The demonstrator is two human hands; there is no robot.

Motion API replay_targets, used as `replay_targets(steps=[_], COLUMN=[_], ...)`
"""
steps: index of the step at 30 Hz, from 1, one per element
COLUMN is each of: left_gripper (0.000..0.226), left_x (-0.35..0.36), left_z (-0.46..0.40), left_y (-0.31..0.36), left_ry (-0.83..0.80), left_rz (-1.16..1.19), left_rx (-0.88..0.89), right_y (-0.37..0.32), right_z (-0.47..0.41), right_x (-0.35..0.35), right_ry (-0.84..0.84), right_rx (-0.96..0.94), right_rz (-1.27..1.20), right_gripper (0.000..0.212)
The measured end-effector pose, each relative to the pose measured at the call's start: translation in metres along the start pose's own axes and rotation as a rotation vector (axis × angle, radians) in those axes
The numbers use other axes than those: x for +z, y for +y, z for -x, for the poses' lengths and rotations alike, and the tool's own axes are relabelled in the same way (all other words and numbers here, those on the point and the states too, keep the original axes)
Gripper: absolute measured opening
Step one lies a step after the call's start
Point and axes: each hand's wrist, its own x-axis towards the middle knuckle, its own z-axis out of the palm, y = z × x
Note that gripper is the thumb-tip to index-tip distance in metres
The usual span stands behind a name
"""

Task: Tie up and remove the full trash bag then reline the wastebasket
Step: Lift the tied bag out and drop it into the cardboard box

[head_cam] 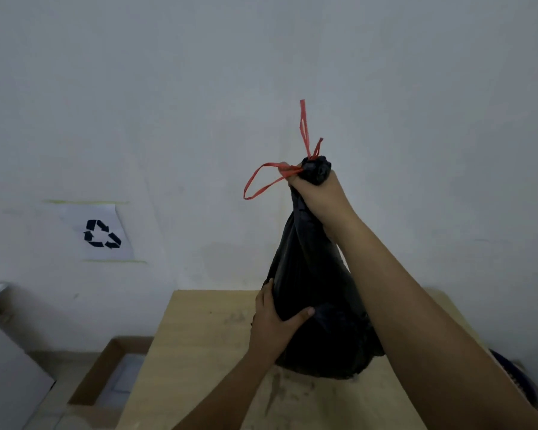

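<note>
A full black trash bag (317,305) is held up over a light wooden table (199,352), its bottom at or just above the tabletop. My right hand (319,193) grips the gathered neck of the bag at the top. Red drawstring loops (269,178) stick out from the neck to the left and upward. My left hand (277,321) rests against the bag's lower left side, with the thumb across the front. A dark blue rim (516,380) shows low at the right, mostly hidden behind my right arm.
A white wall stands close behind, with a paper recycling sign (101,232) taped on at the left. An open cardboard box (106,377) sits on the floor left of the table. A white panel (3,367) leans at the far left.
</note>
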Motion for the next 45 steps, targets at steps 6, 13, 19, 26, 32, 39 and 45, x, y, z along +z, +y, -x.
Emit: replay_targets(steps=[6, 13, 19, 26, 32, 39, 45], left_gripper=[0.123, 0.114, 0.110, 0.095, 0.083, 0.099, 0.104], left_x=[-0.078, -0.136, -0.192, -0.286, -0.377, -0.478, -0.547], left_z=[-0.004, -0.008, -0.008, -0.027, -0.039, -0.029, -0.029], left_y=[-0.019, -0.037, -0.057, -0.107, -0.153, -0.204, -0.251], left_ry=[0.012, 0.074, 0.008, -0.121, -0.195, -0.150, -0.073], left_rz=[-0.024, -0.013, 0.025, 0.021, -0.025, -0.119, -0.135], left_rx=[0.011, 0.003, 0.030, 0.108, 0.141, 0.031, -0.058], right_y=[-0.016, -0.028, -0.041, -0.043, -0.035, -0.017, 0.007], right_z=[-0.003, 0.001, 0.003, -0.003, -0.007, -0.009, -0.022], right_x=[0.068, 0.132, 0.196, 0.293, 0.380, 0.474, 0.553], right_ry=[0.059, 0.031, 0.061, 0.150, 0.222, 0.155, 0.029], right_rx=[-0.031, -0.033, -0.043, -0.055, -0.042, 0.026, 0.051], right_rz=[-0.006, -0.010, -0.015, -0.006, -0.018, -0.060, -0.073], right_gripper=[0.031, 0.023, 0.017, 0.020, 0.024, 0.037, 0.042])
